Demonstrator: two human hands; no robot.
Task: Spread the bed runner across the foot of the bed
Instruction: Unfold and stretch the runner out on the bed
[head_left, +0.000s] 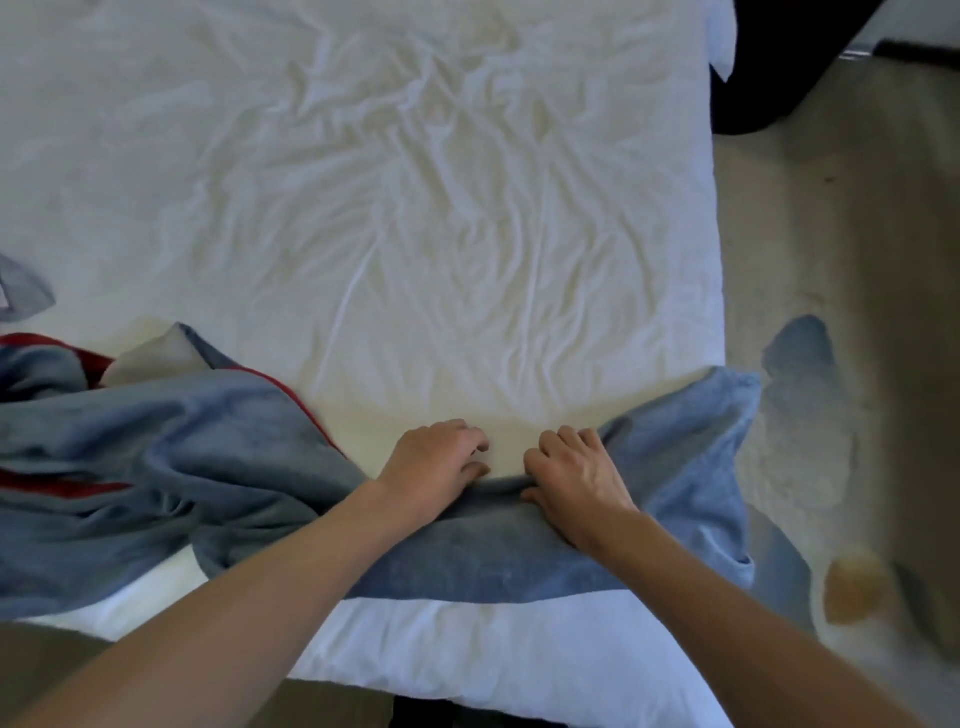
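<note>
The runner (171, 447) is a soft blue-grey fleecy cloth with a red edge, lying across the near end of the bed (395, 218). It's far from flat: the left part is bunched in thick folds with red trim showing at the far edge and in a crease, one corner flipped up to show a pale underside. The right part is smoother and drapes over the bed's right edge.

Both hands sit in the middle, side by side and nearly touching, palms down, forearms reaching in from the near side. The left hand (434, 465) has its fingers curled, knuckles up, clenched on the runner's far edge right where the cloth narrows to a thin band. The right hand (574, 475) does the same just beside it, fingers bent and pinching a fold of the same edge. So the cloth fans out left and right from the grip, with the gathered bit under the hands.

The sheet on the bed is white and really wrinkled, creases running everywhere. Right of the bed is a pale speckled floor (795, 249) with a blurry blue patch.
</note>
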